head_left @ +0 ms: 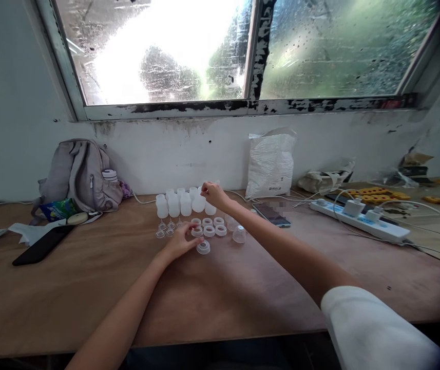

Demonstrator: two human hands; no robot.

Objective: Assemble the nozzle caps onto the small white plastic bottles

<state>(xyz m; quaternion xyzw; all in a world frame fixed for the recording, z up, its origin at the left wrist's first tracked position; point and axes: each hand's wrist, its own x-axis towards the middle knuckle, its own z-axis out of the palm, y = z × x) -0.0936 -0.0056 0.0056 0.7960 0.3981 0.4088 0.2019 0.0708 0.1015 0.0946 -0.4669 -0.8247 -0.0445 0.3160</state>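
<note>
At the left of the desk (189, 308), a black flat object (42, 246) lies slantwise near a crumpled white sheet (37, 231); behind them a grey backpack (83, 177) leans against the wall, a blue-and-green packet (58, 209) at its foot. Next come small clear pieces (160, 234) in rows, with white bottles (174, 206) standing behind them. The left hand (183, 242) reaches in low, thumb and fingers parted around the left end of 2 rows of translucent rings (209, 234), its thumb just beside 1 separate ring (203, 251) nearer the person. The right hand (215, 195) is at the bottles, fingertips drawn close together; at this size I cannot tell whether either of the hands grips anything. Clear domed caps (238, 235) stand right of the rings. Farther right are a white plastic bag (270, 164), a phone (271, 214), then a white power strip (381, 227) carrying 2 plugs (354, 206) before yellow pieces (374, 196).
</note>
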